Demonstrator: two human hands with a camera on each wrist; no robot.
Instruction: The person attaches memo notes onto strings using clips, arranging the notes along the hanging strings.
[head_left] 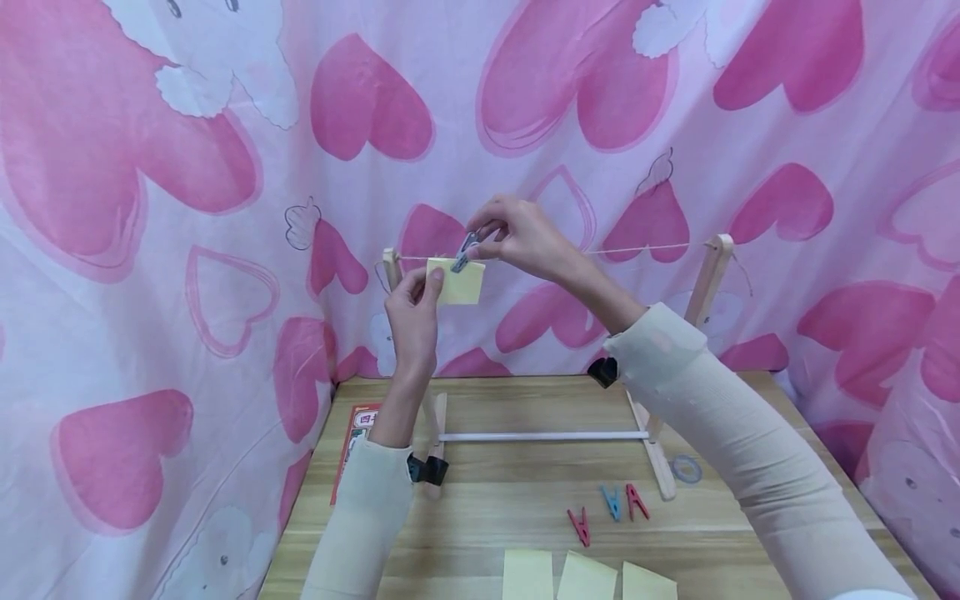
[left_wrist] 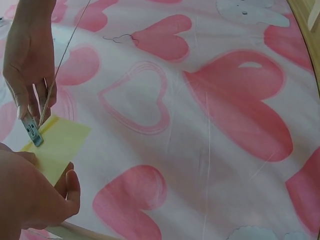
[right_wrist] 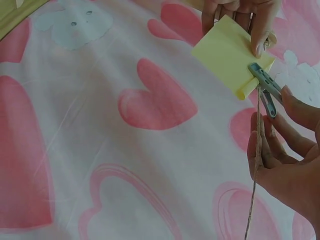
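A yellow sticky note (head_left: 463, 287) hangs at a string (head_left: 637, 249), its top edge folded over. My left hand (head_left: 416, 321) pinches the note's left side between thumb and fingers. My right hand (head_left: 525, 237) holds a grey-blue clothespin (head_left: 466, 252) by its handles at the note's top edge. In the right wrist view the clothespin (right_wrist: 265, 82) lies across the folded edge of the note (right_wrist: 225, 55), beside the string (right_wrist: 256, 160). The left wrist view shows the clothespin's tip (left_wrist: 35, 136) over the note (left_wrist: 65, 142).
Two wooden posts (head_left: 708, 279) carry the string, joined below by a white rod (head_left: 543, 437). On the table (head_left: 517, 483) lie red clothespins (head_left: 579, 527), a blue clothespin (head_left: 611, 503), several yellow notes (head_left: 527, 575), a clear ring (head_left: 686, 469) and a red printed sheet (head_left: 352, 442). A heart-patterned curtain (head_left: 225, 375) hangs behind.
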